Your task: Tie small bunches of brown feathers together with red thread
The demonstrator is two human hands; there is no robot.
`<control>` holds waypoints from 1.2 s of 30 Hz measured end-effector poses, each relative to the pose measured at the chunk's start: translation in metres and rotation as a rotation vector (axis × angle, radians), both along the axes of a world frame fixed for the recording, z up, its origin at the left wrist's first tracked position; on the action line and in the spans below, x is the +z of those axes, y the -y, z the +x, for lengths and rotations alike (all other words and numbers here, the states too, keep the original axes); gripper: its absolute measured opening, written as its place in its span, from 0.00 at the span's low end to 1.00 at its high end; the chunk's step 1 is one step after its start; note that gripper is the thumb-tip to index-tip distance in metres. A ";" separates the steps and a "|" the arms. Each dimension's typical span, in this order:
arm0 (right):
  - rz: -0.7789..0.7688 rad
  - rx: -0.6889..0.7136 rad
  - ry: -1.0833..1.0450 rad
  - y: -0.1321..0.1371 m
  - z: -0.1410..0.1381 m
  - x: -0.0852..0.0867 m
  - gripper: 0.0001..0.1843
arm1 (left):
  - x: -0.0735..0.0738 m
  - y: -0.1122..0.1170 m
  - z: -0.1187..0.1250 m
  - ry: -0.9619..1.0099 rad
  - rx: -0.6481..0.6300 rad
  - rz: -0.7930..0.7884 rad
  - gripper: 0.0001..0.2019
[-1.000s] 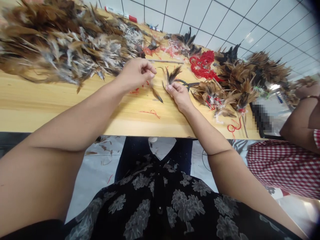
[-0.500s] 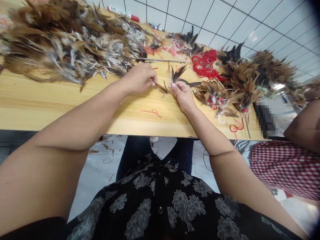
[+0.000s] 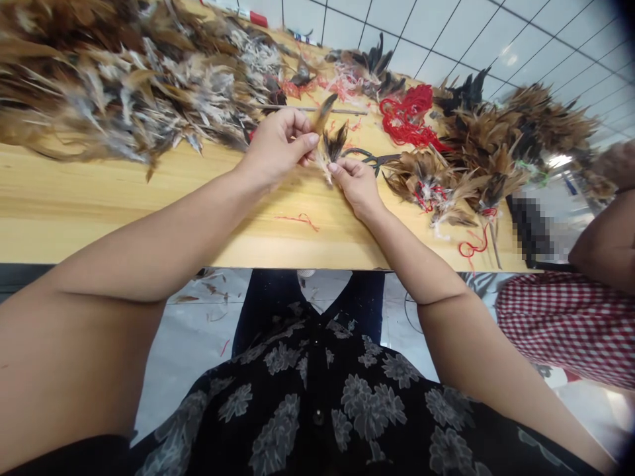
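Note:
My left hand [image 3: 278, 144] pinches a slim brown feather [image 3: 323, 113] between thumb and fingertips, its tip pointing up and away from me. My right hand [image 3: 356, 185] grips a small dark feather tuft [image 3: 334, 145] by its pale base. The two hands are almost touching, and the brown feather lies right beside the tuft. Behind my left hand sits a large heap of brown and white feathers [image 3: 133, 79]. A thin stick [image 3: 312, 109] lies just beyond my fingers. Black-handled scissors [image 3: 372, 158] lie close to my right hand.
The feathers lie on a pale wooden table [image 3: 149, 211], with red thread [image 3: 407, 116] and more feather bunches [image 3: 431, 185] to the right. A marker [image 3: 238, 13] lies at the far edge. A co-worker's arm [image 3: 610, 244] and checked cloth [image 3: 565, 330] are at right.
My left hand has moved up and toward my right hand. The brown feather has swung from pointing sideways to pointing away from me, and now lies beside the dark tuft.

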State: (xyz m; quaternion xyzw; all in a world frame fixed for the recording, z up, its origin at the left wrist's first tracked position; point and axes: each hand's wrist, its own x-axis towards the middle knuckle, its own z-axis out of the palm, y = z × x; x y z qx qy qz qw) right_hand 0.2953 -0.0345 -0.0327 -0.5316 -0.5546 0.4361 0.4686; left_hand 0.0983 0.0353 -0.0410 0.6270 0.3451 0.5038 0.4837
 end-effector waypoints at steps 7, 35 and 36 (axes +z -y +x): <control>-0.028 0.062 -0.020 -0.001 0.001 0.001 0.33 | -0.002 -0.012 -0.004 0.081 0.136 0.121 0.23; -0.172 0.096 -0.098 0.009 -0.005 0.023 0.26 | -0.017 -0.037 0.009 -0.136 0.319 0.897 0.13; -0.176 0.115 -0.093 0.009 -0.004 0.023 0.26 | -0.016 -0.036 0.009 -0.100 0.305 0.969 0.11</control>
